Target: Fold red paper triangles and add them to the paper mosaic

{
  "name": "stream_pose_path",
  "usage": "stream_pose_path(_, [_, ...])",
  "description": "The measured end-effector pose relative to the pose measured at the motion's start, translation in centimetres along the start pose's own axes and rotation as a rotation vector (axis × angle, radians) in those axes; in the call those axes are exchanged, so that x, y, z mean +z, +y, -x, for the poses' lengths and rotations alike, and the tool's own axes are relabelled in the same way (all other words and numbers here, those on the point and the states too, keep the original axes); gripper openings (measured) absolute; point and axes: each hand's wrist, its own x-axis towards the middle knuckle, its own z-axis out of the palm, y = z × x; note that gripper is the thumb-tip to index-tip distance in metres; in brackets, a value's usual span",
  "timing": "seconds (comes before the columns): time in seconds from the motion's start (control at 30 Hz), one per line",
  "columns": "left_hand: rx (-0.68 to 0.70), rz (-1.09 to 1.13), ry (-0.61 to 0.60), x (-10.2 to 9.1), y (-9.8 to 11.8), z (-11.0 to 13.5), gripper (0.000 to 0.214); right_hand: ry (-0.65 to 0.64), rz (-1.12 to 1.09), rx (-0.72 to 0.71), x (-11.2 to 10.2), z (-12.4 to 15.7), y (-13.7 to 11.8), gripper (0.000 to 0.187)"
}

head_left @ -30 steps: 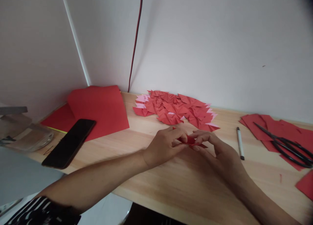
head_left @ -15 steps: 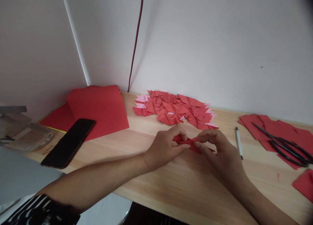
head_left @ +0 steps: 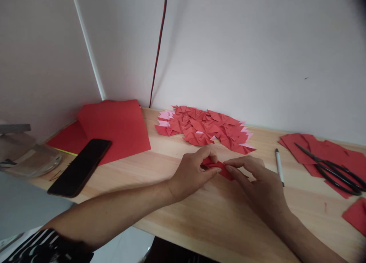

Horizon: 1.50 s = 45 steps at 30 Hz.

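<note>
Between my two hands is a small folded piece of red paper point(head_left: 225, 172), held just above the wooden table point(head_left: 200, 221). My left hand point(head_left: 194, 171) pinches its left end between thumb and fingers. At its right side, my right hand point(head_left: 257, 179) grips it with thumb and index finger. The fingers cover much of the paper, so its full shape is hidden. Just beyond my hands, a cluster of folded red and pink paper pieces point(head_left: 200, 125) lies near the wall.
At left, a black phone point(head_left: 80, 167) rests partly on large red sheets point(head_left: 120, 129), near a clear plastic container point(head_left: 31, 156). At right lie a white pen point(head_left: 279, 167), black-handled scissors point(head_left: 334, 171) on cut red paper point(head_left: 305, 141), and another red piece point(head_left: 356, 215).
My right thumb and index finger have shifted slightly left along the folded paper, with the other fingers straighter. The left hand has barely moved.
</note>
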Motion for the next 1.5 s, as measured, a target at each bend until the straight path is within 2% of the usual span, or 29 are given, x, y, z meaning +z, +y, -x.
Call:
stream_pose_path(0.1, [-0.011, -0.026, 0.015, 0.0, 0.0, 0.0, 0.015, -0.017, 0.004, -0.027, -0.1, 0.0, -0.1, 0.014])
stream_pose_path(0.27, [-0.1, -0.024, 0.055, -0.1, -0.2, -0.1, 0.029, 0.045, 0.098, -0.203, -0.1, -0.2, -0.3, 0.014])
stream_pose_path(0.47, [-0.123, -0.031, 0.067, 0.1, -0.4, -0.1, 0.04, 0.029, 0.184, -0.262, 0.0, -0.3, -0.4, 0.016])
stream_pose_path(0.7, [-0.125, -0.001, 0.068, 0.1, -0.2, -0.1, 0.044, -0.03, 0.158, -0.198, 0.0, -0.4, -0.6, 0.019])
stream_pose_path(0.87, [-0.138, 0.251, 0.01, 0.2, -0.6, -0.5, 0.054, -0.08, 0.067, -0.041, 0.0, -0.6, -0.2, 0.025])
stream_pose_path(1.0, [-0.173, 0.293, -0.068, 0.2, -1.4, -0.8, 0.026, -0.117, 0.006, 0.064, 0.0, -0.5, -0.4, 0.026])
stream_pose_path(1.07, [-0.195, 0.278, -0.076, 0.2, -1.6, -0.9, 0.022, -0.137, -0.019, 0.092, 0.0, -0.4, -0.7, 0.025])
stream_pose_path(1.3, [-0.276, 0.273, 0.003, 0.2, -1.2, -1.1, 0.015, -0.167, -0.027, 0.049, 0.1, -0.5, -0.8, 0.02])
stream_pose_path(1.5, [-0.279, 0.444, -0.076, 0.2, -1.5, -1.4, 0.026, -0.273, -0.124, 0.096, -0.1, -0.7, -1.1, 0.025])
